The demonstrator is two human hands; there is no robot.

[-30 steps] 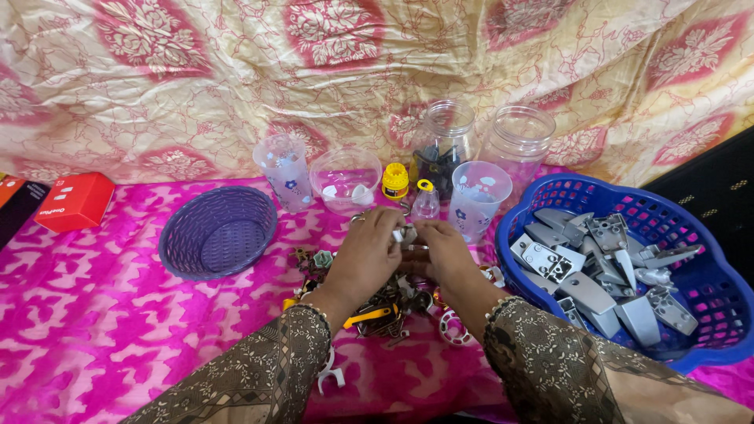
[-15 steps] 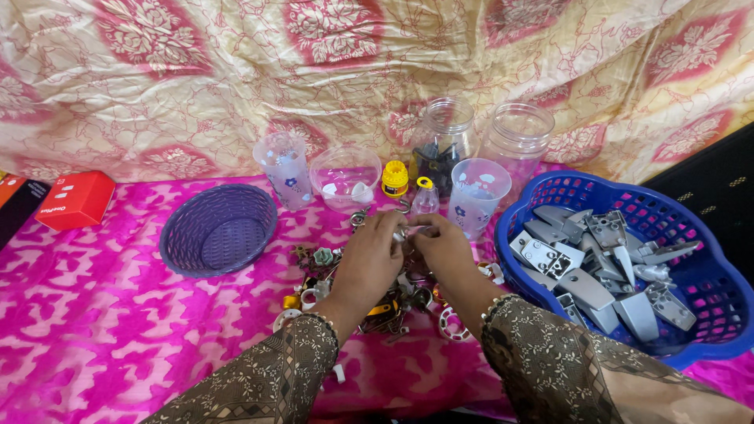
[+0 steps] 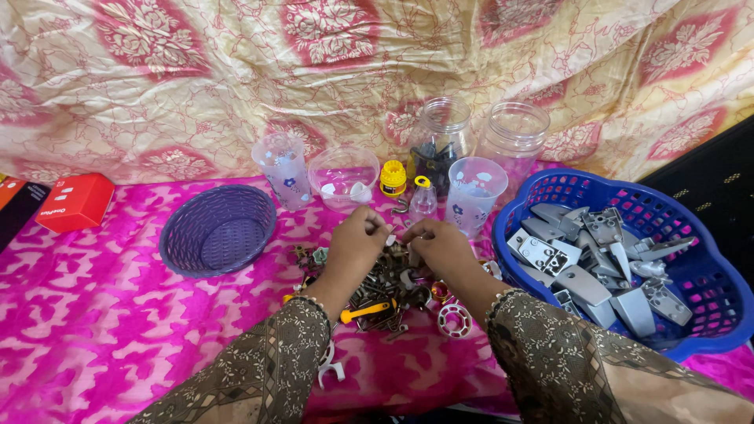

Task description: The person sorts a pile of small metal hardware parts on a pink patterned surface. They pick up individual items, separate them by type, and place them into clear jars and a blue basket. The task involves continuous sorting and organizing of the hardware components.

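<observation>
Left hand [image 3: 355, 245] and right hand [image 3: 440, 247] met over the hardware pile [image 3: 385, 290], left of the blue basket [image 3: 707, 314]; fingers curled on small parts, grip unclear.

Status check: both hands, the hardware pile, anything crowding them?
Left hand and right hand together over the hardware pile, fingers closed on a small part, kind unclear. Clear cup and small bottle stand close behind.
</observation>
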